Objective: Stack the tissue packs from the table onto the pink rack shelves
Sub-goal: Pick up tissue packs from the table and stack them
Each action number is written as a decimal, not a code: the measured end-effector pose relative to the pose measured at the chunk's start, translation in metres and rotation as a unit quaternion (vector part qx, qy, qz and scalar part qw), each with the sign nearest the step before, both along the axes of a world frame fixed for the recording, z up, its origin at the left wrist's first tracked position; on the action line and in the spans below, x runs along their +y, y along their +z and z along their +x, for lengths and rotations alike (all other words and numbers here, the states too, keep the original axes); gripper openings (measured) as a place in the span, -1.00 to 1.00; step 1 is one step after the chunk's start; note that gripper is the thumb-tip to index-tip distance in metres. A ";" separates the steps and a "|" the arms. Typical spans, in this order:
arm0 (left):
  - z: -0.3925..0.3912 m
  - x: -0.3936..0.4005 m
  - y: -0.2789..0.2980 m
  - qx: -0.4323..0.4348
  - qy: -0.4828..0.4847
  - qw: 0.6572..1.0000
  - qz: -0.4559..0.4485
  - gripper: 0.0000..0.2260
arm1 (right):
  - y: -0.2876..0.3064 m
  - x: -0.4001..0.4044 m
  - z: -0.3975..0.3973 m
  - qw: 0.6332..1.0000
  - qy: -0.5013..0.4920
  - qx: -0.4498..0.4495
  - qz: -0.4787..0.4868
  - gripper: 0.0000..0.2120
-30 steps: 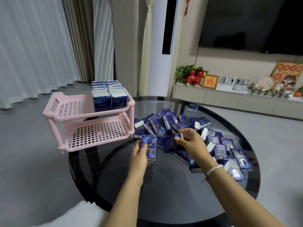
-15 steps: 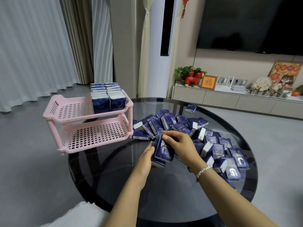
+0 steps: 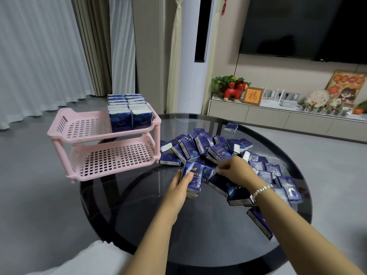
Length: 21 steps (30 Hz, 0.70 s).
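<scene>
Holding a small stack of tissue packs (image 3: pixel 192 178) upright in our left hand (image 3: pixel 179 188), fingers wrapped round it, we keep it neat. Our right hand (image 3: pixel 236 171) pinches another pack from the pile (image 3: pixel 214 150) at two o'clock on the worktop (image 3: pixel 198 225). The pink rack (image 3: pixel 107 143) waits at ten o'clock.

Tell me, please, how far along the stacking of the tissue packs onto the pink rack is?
Early. Done: two rows of packs stand on the right of the rack's top shelf. In hand: the left hand holds a small stack, and the right hand reaches into the pile. Left: that large pile on the table, the bare lower shelf and the top shelf's left side.
</scene>
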<state>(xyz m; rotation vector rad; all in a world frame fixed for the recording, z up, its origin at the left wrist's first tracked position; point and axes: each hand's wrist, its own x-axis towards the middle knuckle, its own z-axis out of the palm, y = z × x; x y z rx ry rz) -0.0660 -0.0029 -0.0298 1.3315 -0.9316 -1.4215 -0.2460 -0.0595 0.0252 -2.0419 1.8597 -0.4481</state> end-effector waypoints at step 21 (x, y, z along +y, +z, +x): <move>0.004 0.003 0.002 0.028 0.061 0.998 -0.021 -0.71 | -0.009 0.018 0.005 0.952 0.170 0.246 0.064 -0.58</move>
